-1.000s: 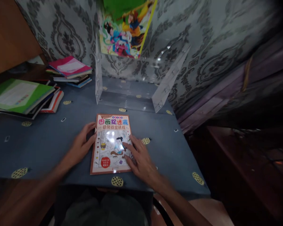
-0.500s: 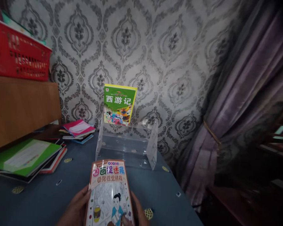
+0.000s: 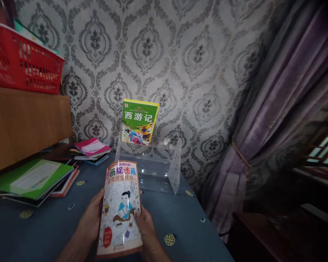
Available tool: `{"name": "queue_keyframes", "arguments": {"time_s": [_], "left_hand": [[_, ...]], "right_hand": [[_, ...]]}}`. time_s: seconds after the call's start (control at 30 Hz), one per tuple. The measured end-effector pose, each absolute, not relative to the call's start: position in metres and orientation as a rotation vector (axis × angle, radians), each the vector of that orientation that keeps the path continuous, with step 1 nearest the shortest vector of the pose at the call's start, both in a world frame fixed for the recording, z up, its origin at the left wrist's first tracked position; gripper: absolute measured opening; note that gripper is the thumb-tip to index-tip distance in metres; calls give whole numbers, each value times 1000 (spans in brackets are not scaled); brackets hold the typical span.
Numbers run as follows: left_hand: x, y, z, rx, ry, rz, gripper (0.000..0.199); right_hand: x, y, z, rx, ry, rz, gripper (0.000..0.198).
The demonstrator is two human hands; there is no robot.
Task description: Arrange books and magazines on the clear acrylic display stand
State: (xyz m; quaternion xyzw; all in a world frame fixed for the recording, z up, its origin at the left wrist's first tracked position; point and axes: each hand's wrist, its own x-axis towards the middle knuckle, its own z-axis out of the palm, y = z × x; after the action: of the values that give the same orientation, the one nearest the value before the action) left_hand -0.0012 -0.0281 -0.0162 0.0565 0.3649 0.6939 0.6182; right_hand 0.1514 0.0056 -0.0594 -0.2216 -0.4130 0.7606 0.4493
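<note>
Between my two hands is a paperback book with a curved glossy cover, Chinese characters at the top and a drawn figure in blue. My left hand grips its left edge, fingers partly hidden behind it. On the right edge, my right hand holds it with the thumb on the cover. Just beyond stands a clear acrylic tiered rack, its left part partly covered by the book. A green book with a yellow edge leans upright on the rack's top tier.
To the left lie a stack with a green book on top and a smaller stack with a pink one. A red basket sits on a wooden cabinet. Purple curtains hang beyond the blue-covered table's right edge.
Both hands have raised the paperback book forward and slightly left, so its whole cover shows and it overlaps the rack's lower left. The view has shifted slightly. The green book stays on the rack.
</note>
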Motion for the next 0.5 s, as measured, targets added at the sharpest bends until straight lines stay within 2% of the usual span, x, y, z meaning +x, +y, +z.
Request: {"name": "queue_keyframes", "arguments": {"time_s": [0.13,0.33,0.4,0.5], "left_hand": [[-12,-15,-16,200,852,1670,36],[-29,0,-9,360,933,1937,16],[-34,5,-4,403,956,1985,16],[-43,14,4,516,945,1983,28]], "right_hand": [[146,14,-46,-699,-914,1861,73],[154,43,-23,-609,-1229,1777,58],[155,57,-17,-531,-1340,1724,52],[154,78,-7,-457,-1509,1574,48]]}}
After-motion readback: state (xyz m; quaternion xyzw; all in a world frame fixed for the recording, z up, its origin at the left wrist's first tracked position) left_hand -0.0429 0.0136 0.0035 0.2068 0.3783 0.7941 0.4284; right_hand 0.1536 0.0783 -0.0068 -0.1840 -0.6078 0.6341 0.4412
